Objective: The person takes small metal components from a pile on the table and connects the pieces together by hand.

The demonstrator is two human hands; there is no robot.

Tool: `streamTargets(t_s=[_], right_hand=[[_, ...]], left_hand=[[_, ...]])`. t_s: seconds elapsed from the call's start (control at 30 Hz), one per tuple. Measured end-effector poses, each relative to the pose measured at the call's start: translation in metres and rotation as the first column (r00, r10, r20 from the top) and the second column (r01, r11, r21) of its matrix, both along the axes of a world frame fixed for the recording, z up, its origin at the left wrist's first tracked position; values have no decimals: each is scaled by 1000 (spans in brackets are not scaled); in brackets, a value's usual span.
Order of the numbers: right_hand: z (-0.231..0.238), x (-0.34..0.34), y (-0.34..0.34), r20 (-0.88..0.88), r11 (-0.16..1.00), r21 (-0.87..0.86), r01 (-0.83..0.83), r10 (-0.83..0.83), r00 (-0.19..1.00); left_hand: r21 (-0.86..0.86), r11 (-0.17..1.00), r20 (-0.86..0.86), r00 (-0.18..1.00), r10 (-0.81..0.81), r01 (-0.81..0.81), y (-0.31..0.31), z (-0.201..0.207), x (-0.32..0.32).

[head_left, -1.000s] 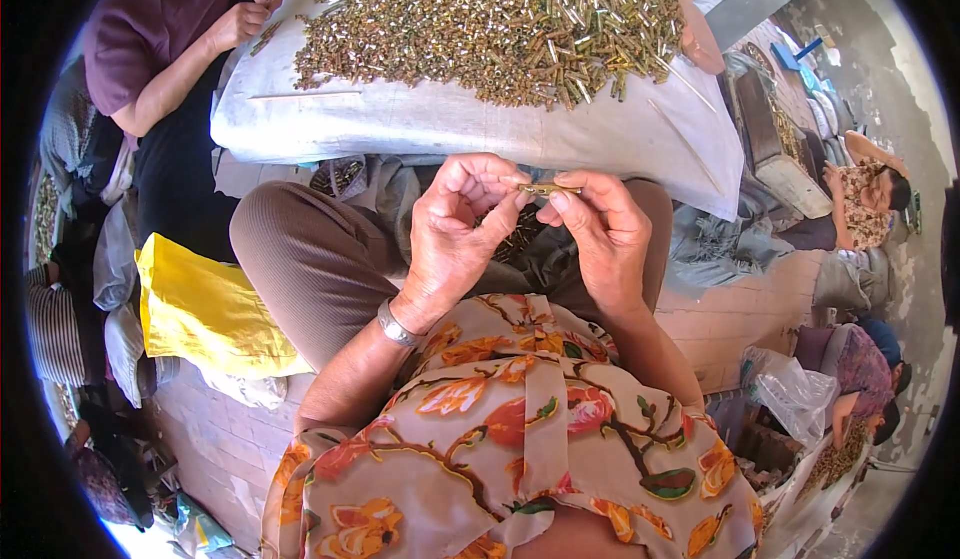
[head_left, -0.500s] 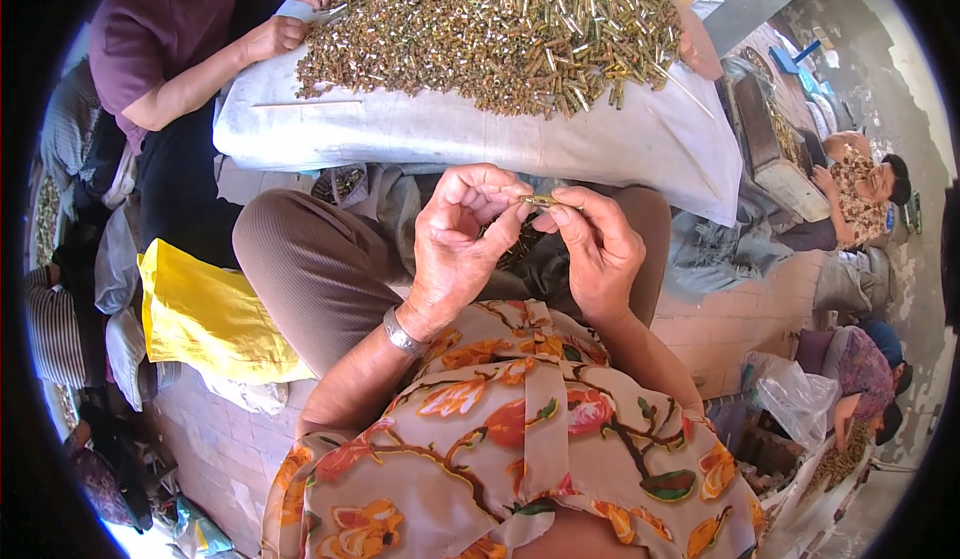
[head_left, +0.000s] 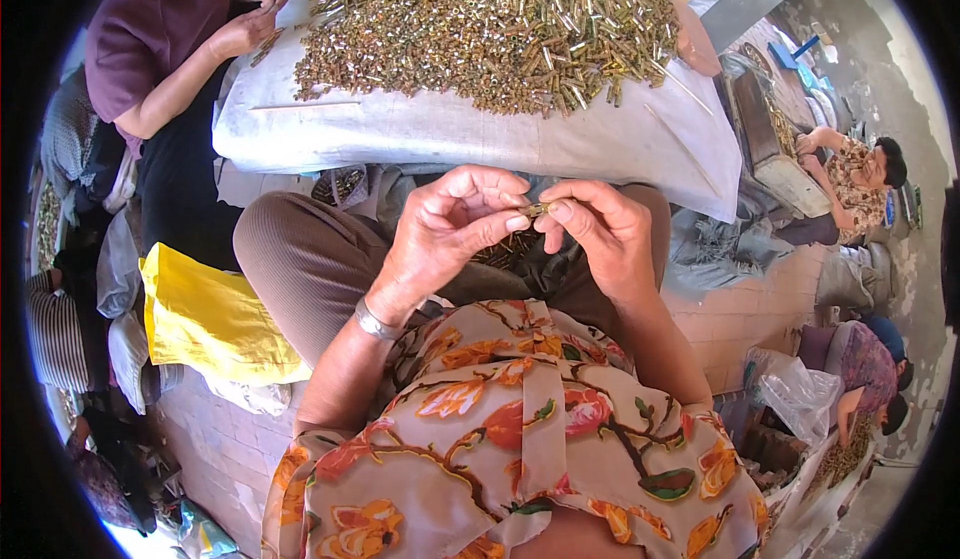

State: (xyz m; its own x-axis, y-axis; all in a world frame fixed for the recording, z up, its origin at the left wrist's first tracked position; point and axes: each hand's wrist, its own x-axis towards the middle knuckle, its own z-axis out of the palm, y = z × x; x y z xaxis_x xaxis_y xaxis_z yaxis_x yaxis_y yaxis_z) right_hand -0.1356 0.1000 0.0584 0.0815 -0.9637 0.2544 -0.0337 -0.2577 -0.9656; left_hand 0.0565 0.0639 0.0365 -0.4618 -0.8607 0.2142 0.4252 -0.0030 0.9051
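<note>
A small brass-coloured metal piece [head_left: 536,210], thin and tube-like, is pinched between my two hands over my lap. My left hand [head_left: 443,221] grips one end with thumb and index finger, its other fingers curled. On the opposite end my right hand [head_left: 603,237] closes with its thumb and fingertips. Fingers cover much of the piece, so its exact kind cannot be made out. Below my hands, partly hidden, lie several similar dark metal pieces [head_left: 508,251] between my knees.
Ahead, a large heap of brass-coloured metal pieces [head_left: 490,44] covers a table with a pale sheet [head_left: 450,141]. Thin sticks lie on it. A co-worker in purple [head_left: 165,39] sits at the left. A yellow sack [head_left: 215,314] rests by my left knee. Other people work at the right.
My hands have tilted and drawn closer around the metal piece, with my left wrist shifting slightly left. The purple-clad co-worker's hands have lifted away from the heap and come together.
</note>
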Motion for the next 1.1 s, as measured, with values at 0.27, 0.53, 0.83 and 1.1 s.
streamTargets(t_s=[0.27,0.53,0.83,1.1], right_hand=[[8,-1,-5,163,965,209,-159,126,979],[-6,11,0,102,985,167,49,-67,993],[-7,2,-14,287,900,408,-151,31,957],[-17,8,-11,325,888,448,-109,-48,944]], left_hand=[[232,916,-188,939,-287,327,-19,-13,0],[319,898,-307,930,-204,302,-23,-40,-9],[298,871,-446,864,-234,390,-25,-51,-14],[432,826,-477,869,-131,362,-20,-62,-16]])
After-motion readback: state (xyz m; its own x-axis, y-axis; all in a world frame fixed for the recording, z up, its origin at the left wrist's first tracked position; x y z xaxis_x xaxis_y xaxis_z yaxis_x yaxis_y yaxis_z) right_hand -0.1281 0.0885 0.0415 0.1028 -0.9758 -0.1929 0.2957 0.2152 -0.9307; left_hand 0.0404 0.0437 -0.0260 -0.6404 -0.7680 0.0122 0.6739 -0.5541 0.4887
